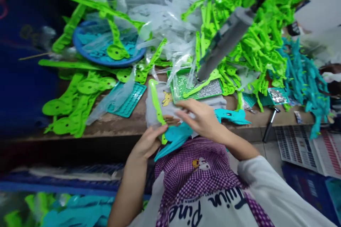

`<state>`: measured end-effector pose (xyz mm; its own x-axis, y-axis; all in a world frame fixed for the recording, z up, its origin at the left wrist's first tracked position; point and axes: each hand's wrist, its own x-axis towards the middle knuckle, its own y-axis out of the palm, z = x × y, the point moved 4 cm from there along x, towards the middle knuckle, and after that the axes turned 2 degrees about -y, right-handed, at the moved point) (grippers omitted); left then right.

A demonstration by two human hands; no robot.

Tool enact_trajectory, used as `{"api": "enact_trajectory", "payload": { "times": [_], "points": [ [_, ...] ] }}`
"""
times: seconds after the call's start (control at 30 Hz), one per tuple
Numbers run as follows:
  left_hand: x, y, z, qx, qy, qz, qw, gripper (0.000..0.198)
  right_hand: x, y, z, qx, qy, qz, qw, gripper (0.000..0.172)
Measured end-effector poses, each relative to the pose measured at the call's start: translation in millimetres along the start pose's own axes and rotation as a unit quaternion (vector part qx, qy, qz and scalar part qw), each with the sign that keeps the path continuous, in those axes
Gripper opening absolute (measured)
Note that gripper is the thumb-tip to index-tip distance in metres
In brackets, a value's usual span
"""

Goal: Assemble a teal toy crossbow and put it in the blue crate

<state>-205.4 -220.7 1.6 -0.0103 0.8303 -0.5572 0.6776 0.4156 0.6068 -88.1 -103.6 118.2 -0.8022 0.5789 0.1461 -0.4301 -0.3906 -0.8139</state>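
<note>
Strip (156,103) sticks up from left hand (147,144); right hand (204,118) just beside.

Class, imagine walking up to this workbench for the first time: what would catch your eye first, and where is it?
The heap of neon green plastic parts at the bench's far right strikes first, with a tangle of clear plastic bags beside it at the middle back. Nearer, the left hand grips a green strip beside a teal piece, with the right hand just over it. A blue bowl sits at the far left.
</note>
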Motion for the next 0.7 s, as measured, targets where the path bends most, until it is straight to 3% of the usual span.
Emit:
{"api": "enact_trajectory", "payload": {
  "times": [0.07, 0.13, 0.2, 0.27, 0.33, 0.5, 0.63, 0.7],
  "points": [
    [2, -1.7, -2, -0.002, -0.002, 0.002, 1.0, 0.05, -53, -47, -46, -0.045, 0.087, -0.14, 0.985, 0.035],
    [4, -5.7, -1, -0.001, -0.015, 0.001, 1.0, 0.054, -115, -88, -104, -0.154, 0.232, -0.246, 0.929, 0.035],
    [8, -8.3, 0, -0.004, -0.026, -0.001, 1.0, 0.058, -164, -109, -157, -0.247, 0.317, -0.224, 0.888, 0.034],
    [10, -6.2, 0, -0.021, -0.025, 0.006, 0.999, 0.058, -192, -112, -201, -0.287, 0.34, -0.157, 0.882, 0.034],
    [10, 0.6, -2, -0.047, -0.012, 0.02, 0.999, 0.054, -203, -106, -229, -0.297, 0.337, -0.118, 0.886, 0.035],
    [-5, 24.1, -4, -0.102, 0.031, 0.046, 0.993, 0.042, -204, -103, -245, -0.361, 0.328, -0.054, 0.871, 0.03],
    [-18, 38.2, -3, -0.12, 0.064, 0.064, 0.989, 0.038, -208, -131, -227, -0.373, 0.293, 0.081, 0.876, 0.026],
    [-24, 44.1, -3, -0.13, 0.077, 0.08, 0.985, 0.037, -211, -151, -207, -0.391, 0.313, 0.133, 0.855, 0.023]
  ]
}}
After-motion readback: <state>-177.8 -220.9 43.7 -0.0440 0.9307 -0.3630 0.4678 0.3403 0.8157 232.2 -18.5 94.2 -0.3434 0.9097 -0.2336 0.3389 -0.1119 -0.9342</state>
